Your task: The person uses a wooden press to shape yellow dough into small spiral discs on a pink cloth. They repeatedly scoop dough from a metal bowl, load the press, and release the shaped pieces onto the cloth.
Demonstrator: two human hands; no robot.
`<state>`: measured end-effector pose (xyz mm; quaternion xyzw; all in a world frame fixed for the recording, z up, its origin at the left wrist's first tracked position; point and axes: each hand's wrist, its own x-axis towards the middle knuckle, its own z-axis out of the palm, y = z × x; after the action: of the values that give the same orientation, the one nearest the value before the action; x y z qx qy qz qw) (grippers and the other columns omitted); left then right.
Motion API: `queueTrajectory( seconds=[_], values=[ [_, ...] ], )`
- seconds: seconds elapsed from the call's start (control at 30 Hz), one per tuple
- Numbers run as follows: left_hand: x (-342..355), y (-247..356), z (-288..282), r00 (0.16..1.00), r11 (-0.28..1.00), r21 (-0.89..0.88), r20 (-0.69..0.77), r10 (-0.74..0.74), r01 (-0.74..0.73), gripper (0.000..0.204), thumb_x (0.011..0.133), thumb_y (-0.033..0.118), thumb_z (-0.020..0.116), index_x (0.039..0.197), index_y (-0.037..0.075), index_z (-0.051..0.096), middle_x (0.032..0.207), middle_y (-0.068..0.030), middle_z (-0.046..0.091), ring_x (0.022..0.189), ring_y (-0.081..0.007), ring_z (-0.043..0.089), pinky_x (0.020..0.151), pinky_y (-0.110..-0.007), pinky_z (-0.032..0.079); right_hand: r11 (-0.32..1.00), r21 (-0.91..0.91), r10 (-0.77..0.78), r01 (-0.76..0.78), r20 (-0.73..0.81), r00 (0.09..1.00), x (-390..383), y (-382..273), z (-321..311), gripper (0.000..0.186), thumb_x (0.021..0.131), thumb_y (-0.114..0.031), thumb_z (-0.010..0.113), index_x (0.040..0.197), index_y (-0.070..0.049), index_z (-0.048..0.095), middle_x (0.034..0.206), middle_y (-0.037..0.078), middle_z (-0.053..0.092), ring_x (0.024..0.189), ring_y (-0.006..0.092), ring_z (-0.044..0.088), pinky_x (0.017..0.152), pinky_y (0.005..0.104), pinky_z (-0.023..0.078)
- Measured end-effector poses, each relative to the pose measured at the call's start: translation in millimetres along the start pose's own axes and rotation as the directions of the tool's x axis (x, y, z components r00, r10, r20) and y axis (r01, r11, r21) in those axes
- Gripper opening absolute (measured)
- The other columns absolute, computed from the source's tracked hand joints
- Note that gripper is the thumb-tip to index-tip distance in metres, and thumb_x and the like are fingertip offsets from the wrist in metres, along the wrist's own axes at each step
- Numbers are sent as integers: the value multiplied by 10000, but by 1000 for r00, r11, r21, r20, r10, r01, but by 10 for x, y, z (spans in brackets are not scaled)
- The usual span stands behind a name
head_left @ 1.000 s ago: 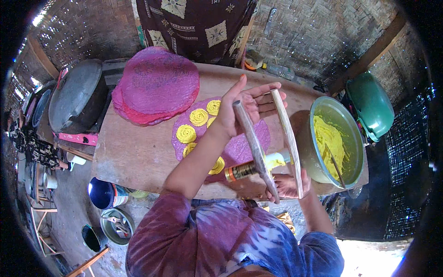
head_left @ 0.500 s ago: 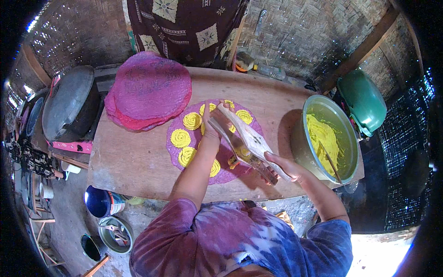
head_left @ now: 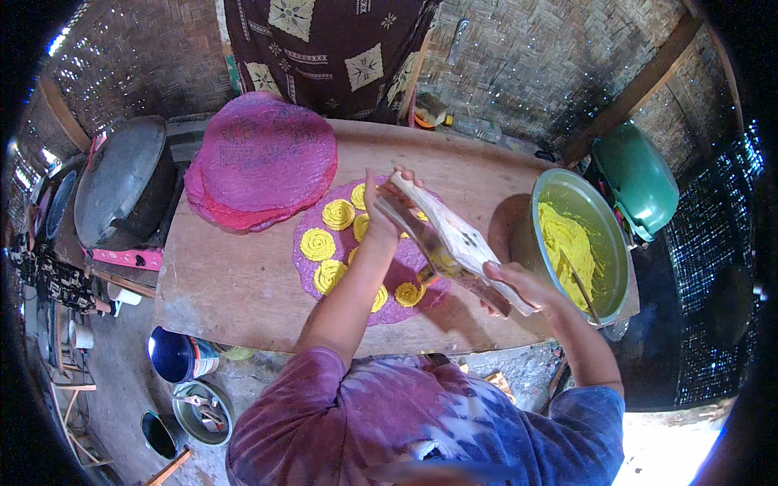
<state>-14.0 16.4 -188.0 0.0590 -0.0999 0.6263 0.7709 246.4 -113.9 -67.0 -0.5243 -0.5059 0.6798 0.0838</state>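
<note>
My left hand [head_left: 382, 202] is closed around the far end of a pair of long wooden bars [head_left: 446, 231], one pale, one darker. My right hand [head_left: 527, 292] grips their near end at the right. A metal cylinder [head_left: 429, 274] is mostly hidden beneath the bars. Several yellow swirled rosettes [head_left: 317, 244] lie on a round, rough-textured purple sheet [head_left: 393, 314] below them. One small rosette [head_left: 410, 295] sits just under the cylinder.
A stack of pink-purple sheets [head_left: 259, 154] lies back left on the wooden table [head_left: 203, 292]. A large bowl [head_left: 528, 243] of yellow paste with a stick stands right, beside a green basin [head_left: 636, 182]. A lidded black pot [head_left: 121, 182] is left; buckets [head_left: 174, 352] stand on the floor.
Over the last second both hands have closed the wooden bars together over the sheet. Since half a second ago they have shifted slightly right, and the small rosette beneath shows more.
</note>
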Motion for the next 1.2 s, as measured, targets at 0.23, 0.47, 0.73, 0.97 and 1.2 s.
queueTrajectory(
  seconds=[0.23,0.47,0.73,0.97,1.2],
  values=[
    [-194,110,20,986,985,-46,29,-166,167,690,897,718,384,956,90,666,872,-83,655,890,-315,625,719,-437,552,990,139,13,-11,-12,1000,-119,148,234,658,902,-605,564,1024,35,654,753,109,666,603,173,644,531,293,503],
    [333,-318,-197,989,990,30,56,-138,136,634,899,723,379,928,128,596,857,-36,617,902,-289,601,492,-356,495,996,49,-64,75,-199,978,-103,272,-39,590,878,-577,624,942,7,676,712,96,665,591,156,639,525,270,505],
    [-134,-160,104,873,479,732,-442,-207,484,633,1010,576,288,1127,60,636,1114,-92,674,1071,-216,600,1010,-368,412,943,170,-263,286,-146,954,-132,660,-138,565,911,-538,590,1069,3,628,836,100,681,697,170,656,627,296,525],
    [-803,-218,-429,892,-72,907,-421,-167,415,596,1049,494,255,1172,53,636,1177,-74,651,1087,-183,552,1035,-381,360,911,266,-280,316,-162,946,-61,745,-108,599,885,-550,620,1069,20,628,830,107,680,691,177,660,623,304,531],
    [-814,-170,-487,955,-176,944,-292,-48,280,614,1023,531,310,1163,33,642,1060,-121,677,973,-256,596,937,-401,426,906,233,-320,354,-172,932,48,688,-50,616,880,-560,622,1073,25,625,832,103,678,680,167,656,621,292,527]
  ],
)
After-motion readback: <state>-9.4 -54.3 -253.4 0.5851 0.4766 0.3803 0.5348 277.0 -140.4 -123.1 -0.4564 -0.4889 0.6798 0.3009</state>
